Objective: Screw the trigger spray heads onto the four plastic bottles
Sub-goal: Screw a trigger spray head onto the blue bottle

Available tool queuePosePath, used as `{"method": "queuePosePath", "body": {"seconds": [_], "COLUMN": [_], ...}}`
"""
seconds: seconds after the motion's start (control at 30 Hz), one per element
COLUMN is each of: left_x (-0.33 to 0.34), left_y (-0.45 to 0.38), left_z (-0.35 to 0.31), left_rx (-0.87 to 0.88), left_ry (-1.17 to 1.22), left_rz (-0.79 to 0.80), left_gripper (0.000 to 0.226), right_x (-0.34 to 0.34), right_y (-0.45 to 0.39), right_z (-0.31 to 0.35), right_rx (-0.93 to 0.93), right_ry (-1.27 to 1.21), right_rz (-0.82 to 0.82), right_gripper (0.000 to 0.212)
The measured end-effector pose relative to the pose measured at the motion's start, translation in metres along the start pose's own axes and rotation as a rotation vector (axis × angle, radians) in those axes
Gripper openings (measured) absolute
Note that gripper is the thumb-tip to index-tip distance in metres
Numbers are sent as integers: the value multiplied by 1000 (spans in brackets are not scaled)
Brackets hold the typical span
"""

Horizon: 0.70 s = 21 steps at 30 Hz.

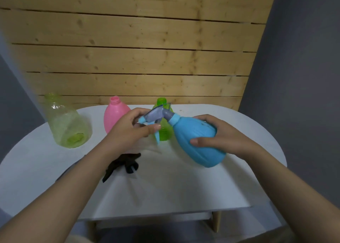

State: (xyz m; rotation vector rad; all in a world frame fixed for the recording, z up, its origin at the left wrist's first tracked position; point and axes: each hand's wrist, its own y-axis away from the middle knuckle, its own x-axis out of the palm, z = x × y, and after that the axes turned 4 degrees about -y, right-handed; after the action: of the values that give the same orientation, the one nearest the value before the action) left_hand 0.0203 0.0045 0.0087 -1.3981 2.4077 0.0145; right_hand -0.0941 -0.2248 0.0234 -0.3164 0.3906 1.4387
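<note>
- At table (pixel 184 187) centre, right hand (pixel 217 138) grips tilted blue bottle (pixel 195 141), neck toward 10 o'clock.
- Left hand (pixel 132 130) holds its trigger spray head (pixel 156 115).
- Black spray head (pixel 123 164) lies at 7 o'clock.

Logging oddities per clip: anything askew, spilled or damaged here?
The clear green bottle at far left looks crumpled and dented. A black spray head lies on its side on the table. No spill shows.
</note>
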Motion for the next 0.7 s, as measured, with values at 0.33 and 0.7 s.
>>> {"method": "queuePosePath", "body": {"seconds": [0.33, 0.7], "left_x": [23, 36], "left_y": [-8, -9], "left_z": [10, 23], "left_rx": [-137, -206], "left_ry": [30, -108], "left_rz": [-21, 120], "left_gripper": [13, 8], "right_x": [-19, -11], "right_y": [-31, -58], "right_z": [-39, -65], "right_rx": [126, 70], "right_ry": [-395, -327], "right_rz": [-431, -302], "right_gripper": [73, 78]}}
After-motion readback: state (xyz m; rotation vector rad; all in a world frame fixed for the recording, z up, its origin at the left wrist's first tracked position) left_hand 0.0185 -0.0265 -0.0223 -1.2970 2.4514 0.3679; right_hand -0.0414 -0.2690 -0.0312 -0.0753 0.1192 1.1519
